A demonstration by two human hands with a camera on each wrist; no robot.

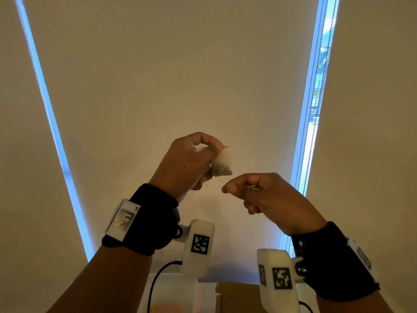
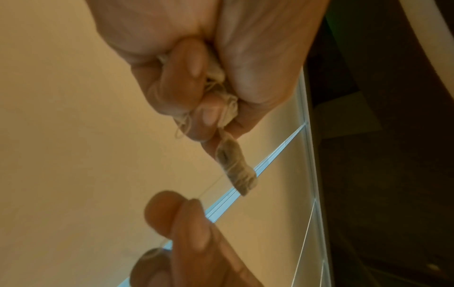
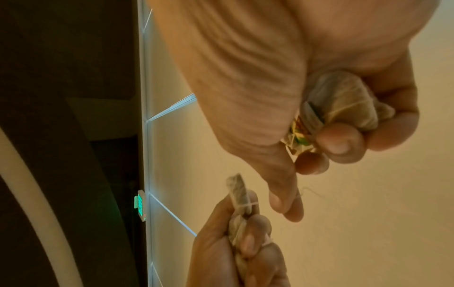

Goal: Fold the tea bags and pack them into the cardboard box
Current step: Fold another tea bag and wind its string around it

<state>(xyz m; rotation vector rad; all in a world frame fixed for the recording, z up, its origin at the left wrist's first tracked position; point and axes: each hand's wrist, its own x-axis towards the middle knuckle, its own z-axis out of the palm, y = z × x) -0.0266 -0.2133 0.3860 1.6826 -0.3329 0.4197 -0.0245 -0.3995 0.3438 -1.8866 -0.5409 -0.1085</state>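
Both hands are raised in front of a beige blind. My left hand (image 1: 203, 159) pinches a pale tea bag (image 1: 223, 163) by its edge, and the bag sticks out to the right of the fingers; the left wrist view shows this tea bag (image 2: 236, 167) edge-on. A thin string (image 2: 211, 186) runs from it to my right hand (image 1: 230, 188), whose thumb and forefinger pinch it. In the right wrist view the right hand also curls round a second, bundled tea bag (image 3: 341, 101) and a coloured tag (image 3: 298, 134). A corner of the cardboard box (image 1: 239, 294) shows at the bottom edge.
A white plastic container (image 1: 171, 292) sits left of the box at the bottom edge, with a black cable (image 1: 155, 283) over it. Bright window gaps (image 1: 313, 109) flank the blind. A green exit sign (image 3: 140, 205) glows on the far wall.
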